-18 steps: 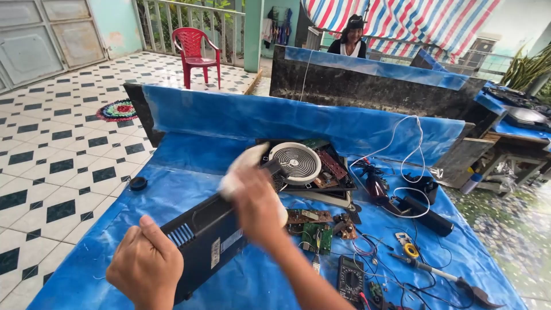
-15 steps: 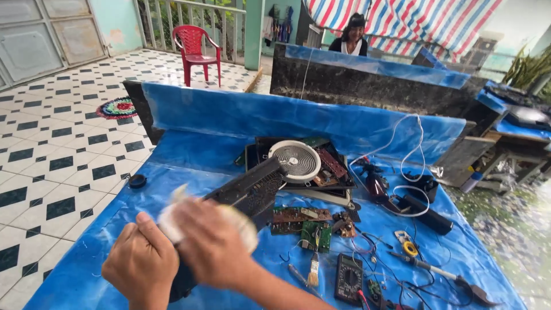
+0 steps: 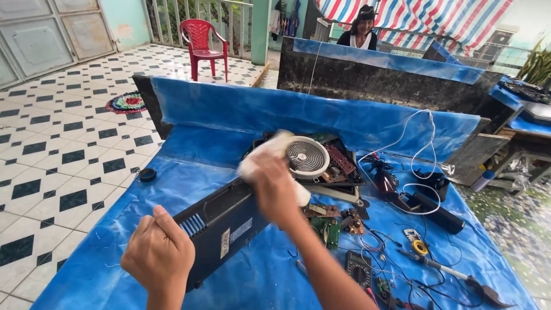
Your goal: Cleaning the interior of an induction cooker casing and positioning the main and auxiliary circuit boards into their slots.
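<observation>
Left hand [image 3: 159,252]: closing around the near end of the black casing [image 3: 221,227], steadying it on edge on the blue-covered desk [image 3: 189,143].
Right hand [image 3: 274,186]: gripping a white cloth [image 3: 259,156], pressing it along the casing's upper edge beside the coil [image 3: 307,156].

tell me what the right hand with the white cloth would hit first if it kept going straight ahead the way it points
Most likely the round coil. The right hand, holding a white cloth over the black casing, points up and away towards the coil sitting in the open appliance base. Motion blur makes depth uncertain.
</observation>
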